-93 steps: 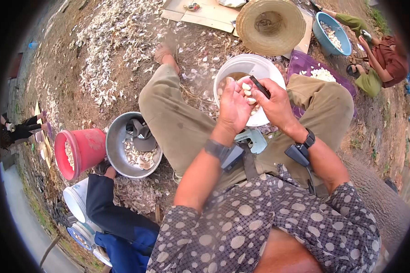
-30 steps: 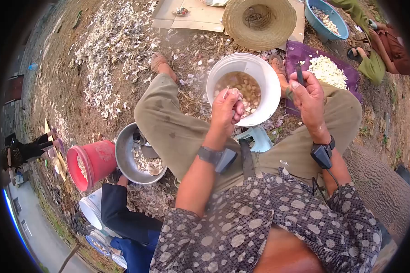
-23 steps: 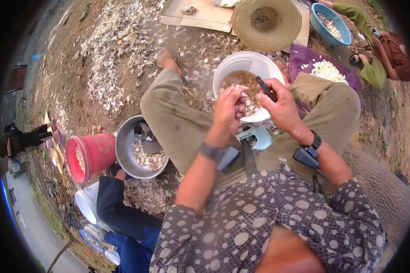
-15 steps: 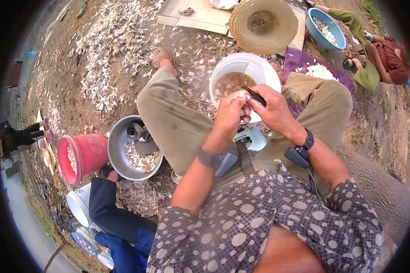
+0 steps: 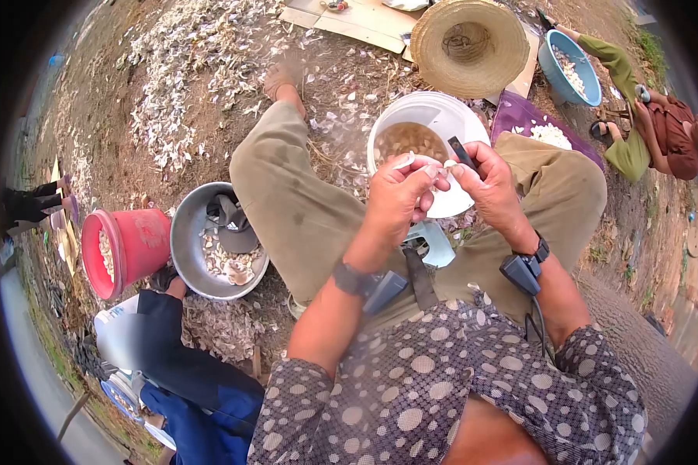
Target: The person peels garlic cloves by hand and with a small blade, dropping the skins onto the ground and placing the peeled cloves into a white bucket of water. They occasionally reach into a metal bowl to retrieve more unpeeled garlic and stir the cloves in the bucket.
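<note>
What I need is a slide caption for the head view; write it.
At a white bucket, the left hand pinches a pale scrap while the right hand grips a black tool.

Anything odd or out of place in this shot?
Yes: a gray cap sits in the metal basin among pale pieces, an odd spot for headwear. Pale peelings litter the ground too, but that looks like ordinary work debris.
</note>
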### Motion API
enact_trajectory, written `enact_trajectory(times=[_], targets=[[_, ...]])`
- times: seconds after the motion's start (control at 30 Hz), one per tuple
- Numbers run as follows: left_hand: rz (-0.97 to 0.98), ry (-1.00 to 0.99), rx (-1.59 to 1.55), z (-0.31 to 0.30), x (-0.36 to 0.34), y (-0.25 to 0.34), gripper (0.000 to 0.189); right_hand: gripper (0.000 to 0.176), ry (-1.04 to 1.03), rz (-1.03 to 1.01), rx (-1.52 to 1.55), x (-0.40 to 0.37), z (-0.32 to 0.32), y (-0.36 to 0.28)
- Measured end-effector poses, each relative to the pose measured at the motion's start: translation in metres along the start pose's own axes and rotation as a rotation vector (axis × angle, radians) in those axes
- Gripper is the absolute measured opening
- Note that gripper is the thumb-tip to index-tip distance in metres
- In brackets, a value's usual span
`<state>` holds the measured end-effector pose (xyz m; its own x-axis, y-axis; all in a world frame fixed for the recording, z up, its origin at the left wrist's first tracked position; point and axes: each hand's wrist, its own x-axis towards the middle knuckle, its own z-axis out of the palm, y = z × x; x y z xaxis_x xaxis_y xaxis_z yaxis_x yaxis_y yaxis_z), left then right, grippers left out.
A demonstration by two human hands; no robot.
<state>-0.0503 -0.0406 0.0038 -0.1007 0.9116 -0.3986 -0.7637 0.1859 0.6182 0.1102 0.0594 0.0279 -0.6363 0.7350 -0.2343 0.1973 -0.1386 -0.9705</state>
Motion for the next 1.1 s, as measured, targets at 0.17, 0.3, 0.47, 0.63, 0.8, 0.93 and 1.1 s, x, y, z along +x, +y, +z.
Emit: enact_trajectory(times=[0.17,0.3,0.47,0.63,0.8,0.93,1.1], targets=[[-0.052,0.013,-0.012,0.003,0.000,0.002,0.008,0.018,-0.045,-0.009,-0.230,-0.002,-0.001,-0.003],[-0.100,0.004,-0.062,-0.003,-0.001,-0.003,0.005,0.020,-0.033,-0.239,-0.523,-0.006,0.005,-0.009],[-0.103,0.026,-0.053,-0.004,-0.007,-0.002,0.007,0.013,-0.062,-0.467,-0.661,-0.007,0.023,-0.018],[-0.024,0.062,-0.061,-0.005,-0.010,-0.005,0.004,0.011,-0.110,-0.518,-0.712,-0.004,0.026,-0.008],[0.098,0.166,0.015,-0.013,0.005,-0.026,0.009,0.013,-0.140,-0.545,-0.738,-0.001,0.032,-0.002],[0.189,0.214,0.020,-0.009,0.002,-0.019,0.010,0.016,-0.117,-0.401,-0.590,0.005,0.043,0.001],[0.428,0.296,0.429,-0.016,0.006,-0.022,0.008,0.023,-0.041,0.011,-0.079,0.003,0.037,-0.001]])
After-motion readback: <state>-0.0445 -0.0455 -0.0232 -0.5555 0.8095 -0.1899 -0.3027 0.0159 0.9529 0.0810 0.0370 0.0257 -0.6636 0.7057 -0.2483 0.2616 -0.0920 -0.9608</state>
